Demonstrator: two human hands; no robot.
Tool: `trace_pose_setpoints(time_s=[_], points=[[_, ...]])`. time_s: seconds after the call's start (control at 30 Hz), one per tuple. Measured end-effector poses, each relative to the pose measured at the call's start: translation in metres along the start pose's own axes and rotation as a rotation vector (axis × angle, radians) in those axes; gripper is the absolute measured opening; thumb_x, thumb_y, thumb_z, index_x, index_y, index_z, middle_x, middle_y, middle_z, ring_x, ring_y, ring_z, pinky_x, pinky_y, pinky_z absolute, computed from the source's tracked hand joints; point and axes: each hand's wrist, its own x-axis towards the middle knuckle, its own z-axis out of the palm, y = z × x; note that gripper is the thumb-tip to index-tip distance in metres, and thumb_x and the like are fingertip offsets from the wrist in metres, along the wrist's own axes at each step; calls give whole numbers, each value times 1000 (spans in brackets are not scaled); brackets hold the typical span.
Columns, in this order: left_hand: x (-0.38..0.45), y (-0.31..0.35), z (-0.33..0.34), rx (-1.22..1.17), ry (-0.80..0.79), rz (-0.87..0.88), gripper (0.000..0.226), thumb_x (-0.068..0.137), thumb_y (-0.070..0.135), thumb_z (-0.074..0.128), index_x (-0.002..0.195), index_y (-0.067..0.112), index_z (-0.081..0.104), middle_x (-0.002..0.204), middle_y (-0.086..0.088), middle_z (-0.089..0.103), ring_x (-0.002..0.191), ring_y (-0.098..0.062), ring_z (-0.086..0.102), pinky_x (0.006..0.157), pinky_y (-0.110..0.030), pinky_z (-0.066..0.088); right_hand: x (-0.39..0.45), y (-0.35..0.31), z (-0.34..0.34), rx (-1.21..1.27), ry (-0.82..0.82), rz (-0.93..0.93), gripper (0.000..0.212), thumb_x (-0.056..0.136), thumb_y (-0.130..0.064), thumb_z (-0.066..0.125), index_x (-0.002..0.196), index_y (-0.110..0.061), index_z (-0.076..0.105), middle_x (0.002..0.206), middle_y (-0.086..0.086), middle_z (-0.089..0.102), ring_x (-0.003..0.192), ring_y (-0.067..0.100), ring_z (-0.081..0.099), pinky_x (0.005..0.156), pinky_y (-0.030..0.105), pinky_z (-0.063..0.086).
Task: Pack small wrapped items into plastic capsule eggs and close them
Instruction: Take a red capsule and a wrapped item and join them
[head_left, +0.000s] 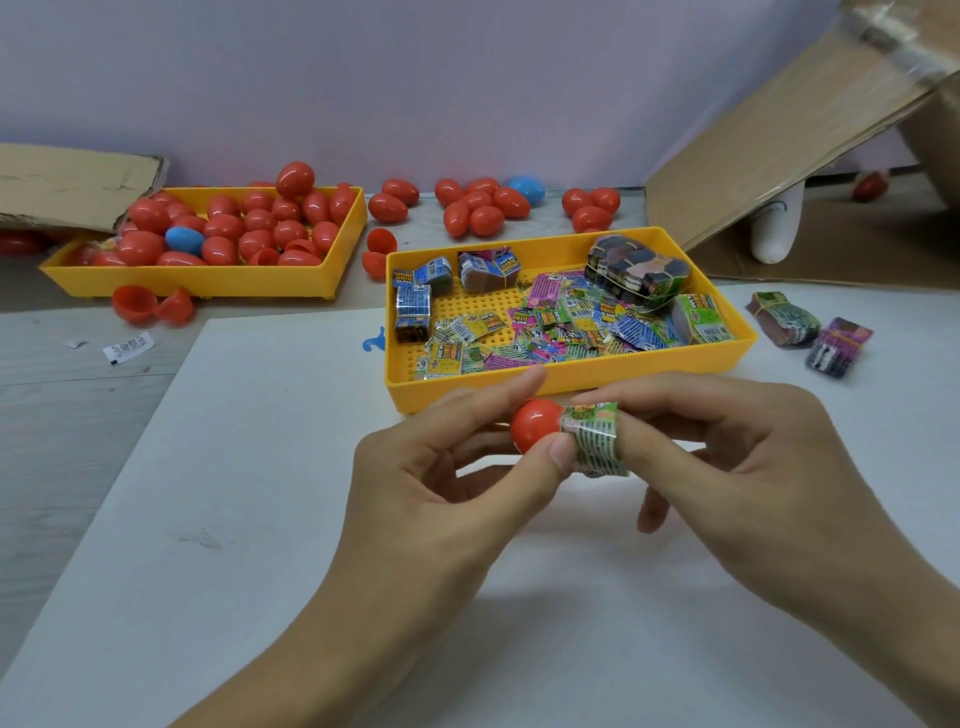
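Note:
My left hand (436, 488) pinches a red capsule egg half (535, 423) between thumb and forefinger, just in front of the near yellow tray. My right hand (737, 467) holds a green wrapped item (595, 436) curled round its fingertips, one end pressed against the red half's mouth. The near yellow tray (566, 379) holds several loose and bundled wrapped items (550, 327). The far yellow tray (208, 273) at the back left is piled with red eggs (260, 228) and one blue egg (184, 240).
Loose red eggs (480, 205) and a blue egg (527, 189) lie along the back wall. Open red halves (150, 305) sit in front of the far tray. Two wrapped bundles (810, 332) lie right of the near tray. A cardboard flap (779, 156) leans at the back right.

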Motion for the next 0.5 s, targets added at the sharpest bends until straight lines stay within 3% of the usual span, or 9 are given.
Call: trace_pose_setpoints(time_s=[0.17, 0.33, 0.5], points=[[-3, 2, 2, 55, 37, 135, 30, 75, 18, 78, 105, 21, 76, 91, 3, 77, 81, -15, 75, 73, -20, 58, 3, 1, -3, 6, 12, 10, 18, 77, -20, 70, 88, -32, 79, 82, -8, 73, 69, 14, 67, 39, 24, 49], [-5, 3, 3, 129, 78, 235, 32, 78, 18, 76, 109, 22, 73, 96, 7, 76, 86, -11, 75, 78, -21, 58, 6, -4, -7, 170, -49, 126, 8, 76, -15, 78, 83, -19, 79, 72, 6, 73, 58, 18, 68, 37, 26, 46], [-5, 8, 2, 177, 115, 254, 32, 79, 20, 75, 110, 25, 75, 101, 14, 75, 90, -6, 74, 80, -19, 58, 11, -7, -10, 387, -187, 365, 24, 76, -19, 61, 89, -8, 79, 88, 13, 76, 78, 28, 74, 42, 30, 50]])
